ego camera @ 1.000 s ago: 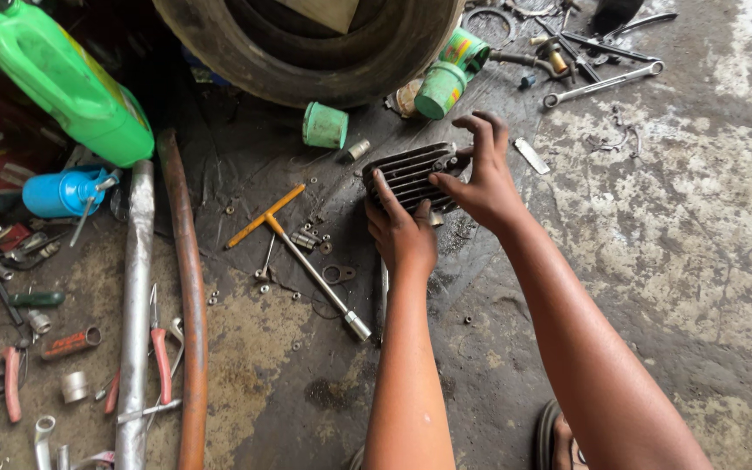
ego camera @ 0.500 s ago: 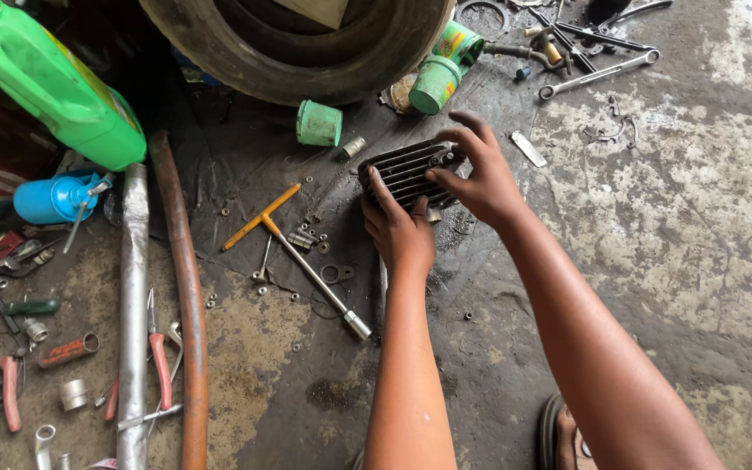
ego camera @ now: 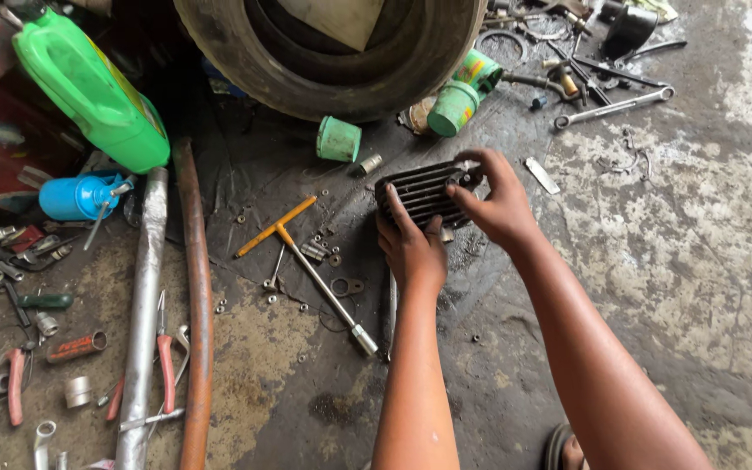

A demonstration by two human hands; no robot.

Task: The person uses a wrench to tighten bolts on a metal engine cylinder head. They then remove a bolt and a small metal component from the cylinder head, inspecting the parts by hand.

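Finned engine cylinder head [ego camera: 424, 193]: on the oily floor [ego camera: 654, 261], just near of the tyre [ego camera: 341, 61]. My left hand [ego camera: 412, 248] clasps its near-left edge; my right hand [ego camera: 500, 202] pinches its right end (fingers curled over the fins). Left of it: yellow-handled T-wrench [ego camera: 306, 261], green cap [ego camera: 339, 139], loose washers.

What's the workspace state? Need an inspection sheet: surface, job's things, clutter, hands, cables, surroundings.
Surface: stained concrete floor, dark oily patch under the work.
Job's things: black finned metal part on the floor, held at both ends.
Clutter: T-handle wrench, loose nuts and washers, red-handled pliers, spanner, green cup.
Hands: left hand grips the part's near left end; right hand grips its right end.
Cables: nothing seen.
Surroundings: tyre, green jug, blue oil can, metal pipes.
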